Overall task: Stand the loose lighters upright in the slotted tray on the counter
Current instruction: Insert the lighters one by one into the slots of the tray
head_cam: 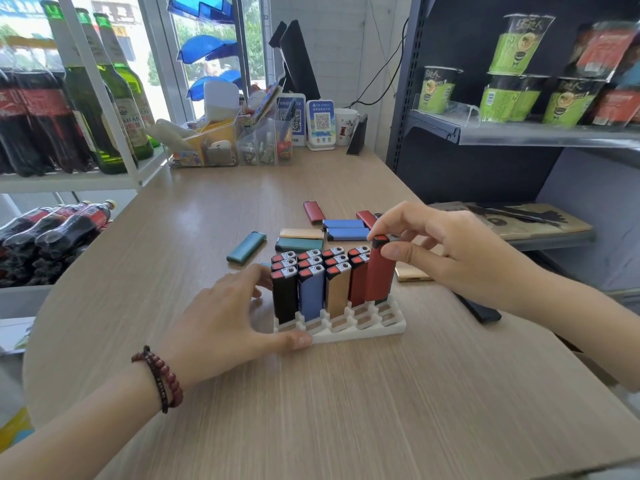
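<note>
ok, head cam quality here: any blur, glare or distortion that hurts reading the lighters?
Head view: slotted tray and red lighter in the right hand are sharp; window is blown out; cup noodles are smeared; shelf post leans from wide-angle distortion; soft shadow under the left hand.

Top of the pale wood-grain counter (pixel 346 410): laminate look, matt, smooth, fine streaked grain. Mid-counter, white slotted plastic tray (pixel 363 332): matt, moulded. In its right column, tall red lighter (pixel 381 275): satin-matt body. On the standing lighters, metal hoods (pixel 290 270): bright, shiny. Toward the right edge, flat gold lighter (pixel 412 275): metallic sheen. Past the left edge, green glass bottles (pixel 114 98): glossy. At the far edge, clear acrylic organiser (pixel 221 143): transparent, reflective. At the near edge, dark red bead bracelet (pixel 162 379): polished.
</note>
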### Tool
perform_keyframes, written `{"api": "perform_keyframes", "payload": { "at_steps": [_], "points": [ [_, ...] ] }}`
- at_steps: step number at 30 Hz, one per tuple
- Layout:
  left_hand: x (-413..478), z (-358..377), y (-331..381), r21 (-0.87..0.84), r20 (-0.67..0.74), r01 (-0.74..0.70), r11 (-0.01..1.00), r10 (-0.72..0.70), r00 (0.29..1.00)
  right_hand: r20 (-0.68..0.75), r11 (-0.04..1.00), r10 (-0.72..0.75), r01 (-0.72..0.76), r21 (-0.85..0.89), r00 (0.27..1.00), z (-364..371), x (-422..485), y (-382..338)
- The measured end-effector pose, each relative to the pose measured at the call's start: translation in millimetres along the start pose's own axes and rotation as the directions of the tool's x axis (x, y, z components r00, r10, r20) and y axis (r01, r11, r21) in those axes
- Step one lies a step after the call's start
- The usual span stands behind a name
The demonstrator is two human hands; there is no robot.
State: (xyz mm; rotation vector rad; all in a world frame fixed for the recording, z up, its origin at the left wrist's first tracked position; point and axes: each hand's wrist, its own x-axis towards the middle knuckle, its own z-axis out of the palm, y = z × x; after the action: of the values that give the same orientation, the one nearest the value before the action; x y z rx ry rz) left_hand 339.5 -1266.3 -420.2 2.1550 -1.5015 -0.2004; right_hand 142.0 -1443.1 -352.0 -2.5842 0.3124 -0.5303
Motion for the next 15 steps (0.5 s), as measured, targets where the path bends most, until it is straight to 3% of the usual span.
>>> {"api": "perform_keyframes", "payload": {
  "at_steps": [15],
  "points": [
    [0, -1, 5, 0.0, 0.033, 0.007, 1.0, -0.007, 0.999, -0.035, 0.978, -0.048, 0.04, -0.205, 0.998, 7, 2, 17]
  ]
}}
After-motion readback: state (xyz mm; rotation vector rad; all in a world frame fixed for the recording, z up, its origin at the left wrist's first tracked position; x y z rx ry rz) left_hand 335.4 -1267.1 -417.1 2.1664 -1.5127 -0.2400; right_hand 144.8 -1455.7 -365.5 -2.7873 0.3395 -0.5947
